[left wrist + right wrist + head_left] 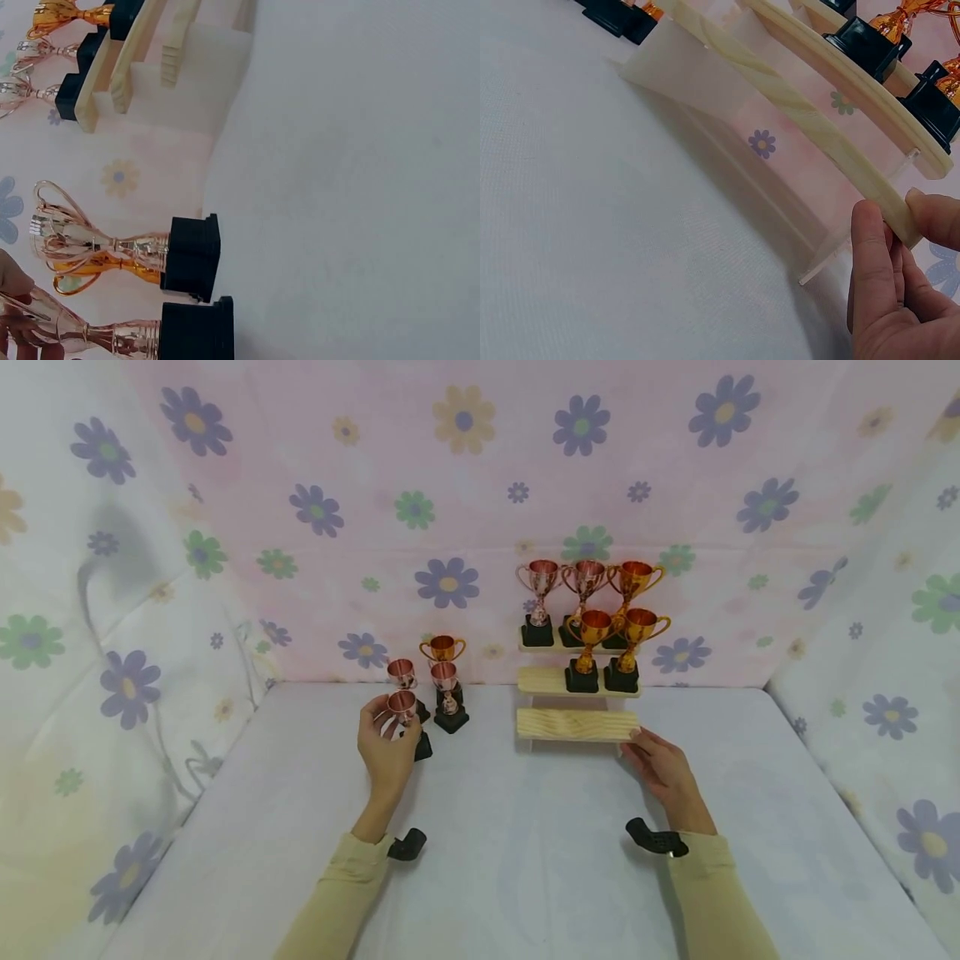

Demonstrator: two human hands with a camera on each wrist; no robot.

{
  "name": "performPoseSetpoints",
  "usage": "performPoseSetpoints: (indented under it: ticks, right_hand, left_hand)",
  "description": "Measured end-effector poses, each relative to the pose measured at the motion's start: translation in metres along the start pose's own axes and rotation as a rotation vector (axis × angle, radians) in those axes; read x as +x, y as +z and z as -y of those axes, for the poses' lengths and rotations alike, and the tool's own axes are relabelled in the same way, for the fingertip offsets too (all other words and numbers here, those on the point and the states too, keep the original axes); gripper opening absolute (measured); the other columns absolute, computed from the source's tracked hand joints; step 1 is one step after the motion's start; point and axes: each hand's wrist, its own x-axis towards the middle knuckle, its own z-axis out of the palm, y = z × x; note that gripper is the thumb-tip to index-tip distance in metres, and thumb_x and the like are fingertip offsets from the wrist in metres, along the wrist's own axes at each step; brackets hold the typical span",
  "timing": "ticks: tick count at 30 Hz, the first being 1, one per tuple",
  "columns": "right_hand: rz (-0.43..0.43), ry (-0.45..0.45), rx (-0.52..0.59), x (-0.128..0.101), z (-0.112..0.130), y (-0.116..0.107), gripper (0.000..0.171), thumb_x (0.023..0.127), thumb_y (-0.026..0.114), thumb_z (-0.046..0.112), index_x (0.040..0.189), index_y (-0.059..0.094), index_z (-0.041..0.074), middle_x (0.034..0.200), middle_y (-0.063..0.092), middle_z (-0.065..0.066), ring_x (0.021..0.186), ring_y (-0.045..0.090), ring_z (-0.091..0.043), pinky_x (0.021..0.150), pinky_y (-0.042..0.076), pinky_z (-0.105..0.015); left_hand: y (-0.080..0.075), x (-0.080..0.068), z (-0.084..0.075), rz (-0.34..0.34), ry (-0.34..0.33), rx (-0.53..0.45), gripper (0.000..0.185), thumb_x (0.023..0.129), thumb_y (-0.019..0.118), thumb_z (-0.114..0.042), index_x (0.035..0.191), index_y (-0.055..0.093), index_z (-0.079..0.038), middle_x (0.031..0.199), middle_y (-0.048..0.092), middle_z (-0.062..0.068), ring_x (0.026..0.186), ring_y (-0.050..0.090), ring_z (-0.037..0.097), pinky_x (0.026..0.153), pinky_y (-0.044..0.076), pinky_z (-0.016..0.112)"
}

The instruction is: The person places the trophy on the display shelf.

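My left hand (386, 745) pinches rose-gold trophy cup (402, 703) on table; right hand (663, 768) grips bottom step (576, 724) of wooden display stand.

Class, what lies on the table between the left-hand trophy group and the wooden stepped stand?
Nothing: in the head view, bare white tablecloth separates the copper trophies from the wooden stepped stand.

Rose-copper trophy (405, 714) upright on table, beside tiered wooden stand (576, 724).

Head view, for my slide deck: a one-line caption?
Left hand grips a copper trophy; right hand steadies the stepped stand.
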Motion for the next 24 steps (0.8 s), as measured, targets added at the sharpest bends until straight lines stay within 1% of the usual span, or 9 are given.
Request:
performPoseSetpoints:
  ticks: [3,5,7,8,12,15,18,20,24]
  right_hand:
    - [-0.001,0.003,0.001,-0.001,0.0,0.0,0.066,0.105,0.055,0.014,0.162,0.021,0.005,0.121,0.054,0.002,0.099,0.062,-0.003,0.097,0.053,-0.017]
    - [-0.003,0.006,0.003,-0.001,0.001,-0.001,0.066,0.105,0.055,0.014,0.162,0.022,0.006,0.124,0.053,0.001,0.1,0.061,-0.003,0.098,0.052,-0.017]
    - [0.0,0.007,0.005,-0.001,0.001,-0.001,0.067,0.105,0.055,0.014,0.162,0.022,0.007,0.126,0.052,0.001,0.101,0.061,-0.003,0.099,0.052,-0.017]
    - [-0.001,0.009,0.007,0.0,0.001,-0.001,0.066,0.105,0.055,0.014,0.162,0.022,0.007,0.126,0.052,0.001,0.101,0.061,-0.003,0.099,0.052,-0.017]
    - [0.007,0.01,0.006,0.0,0.0,0.0,0.066,0.105,0.056,0.014,0.162,0.023,0.007,0.123,0.054,0.002,0.1,0.062,-0.002,0.099,0.052,-0.017]
    - [0.007,0.013,0.012,0.0,0.0,0.001,0.066,0.105,0.056,0.014,0.162,0.023,0.007,0.118,0.056,0.003,0.097,0.063,-0.002,0.097,0.053,-0.017]
    - [0.009,0.015,0.024,0.001,0.0,0.0,0.066,0.105,0.056,0.014,0.162,0.023,0.007,0.114,0.057,0.004,0.097,0.063,-0.002,0.096,0.053,-0.017]
    - [0.015,0.011,0.02,0.001,0.0,0.0,0.066,0.105,0.056,0.013,0.162,0.022,0.006,0.112,0.058,0.005,0.096,0.064,-0.002,0.096,0.053,-0.017]
    - [0.025,0.005,0.025,0.0,0.001,-0.001,0.067,0.104,0.056,0.013,0.161,0.022,0.005,0.107,0.061,0.006,0.094,0.064,-0.002,0.097,0.053,-0.017]
  left_hand:
    - [-0.002,0.0,0.002,0.018,0.012,0.01,0.054,0.082,0.077,0.008,0.13,0.053,0.011,0.125,0.058,0.024,0.117,0.06,0.031,0.102,0.054,0.033]
    - [-0.002,0.001,0.002,0.03,0.0,0.025,0.059,0.081,0.081,0.005,0.132,0.052,0.011,0.127,0.057,0.024,0.117,0.059,0.03,0.104,0.053,0.041]
    - [0.0,0.001,-0.004,0.034,-0.017,0.044,0.063,0.079,0.083,0.004,0.133,0.051,0.012,0.128,0.056,0.027,0.116,0.057,0.033,0.104,0.051,0.049]
    - [0.002,0.0,-0.01,0.032,-0.022,0.06,0.064,0.079,0.084,0.004,0.133,0.05,0.013,0.128,0.055,0.027,0.115,0.056,0.033,0.103,0.051,0.05]
    - [0.003,0.001,-0.01,-0.001,-0.016,0.084,0.061,0.077,0.086,0.004,0.128,0.053,0.011,0.123,0.058,0.025,0.109,0.059,0.03,0.096,0.055,0.032]
    - [0.001,0.003,0.002,-0.017,-0.002,0.069,0.058,0.076,0.087,0.003,0.125,0.057,0.01,0.12,0.062,0.022,0.106,0.062,0.027,0.088,0.056,0.02]
    - [0.0,0.002,0.0,-0.004,0.005,0.07,0.055,0.076,0.086,0.006,0.123,0.059,0.012,0.119,0.064,0.025,0.107,0.065,0.031,0.088,0.059,0.027]
    - [-0.002,0.002,-0.001,0.01,0.006,0.076,0.054,0.076,0.085,0.006,0.124,0.061,0.013,0.119,0.065,0.026,0.106,0.066,0.029,0.088,0.06,0.029]
    - [-0.007,0.0,-0.009,0.065,0.002,0.057,0.052,0.077,0.085,0.005,0.125,0.064,0.009,0.117,0.068,0.023,0.102,0.066,0.013,0.083,0.059,0.019]
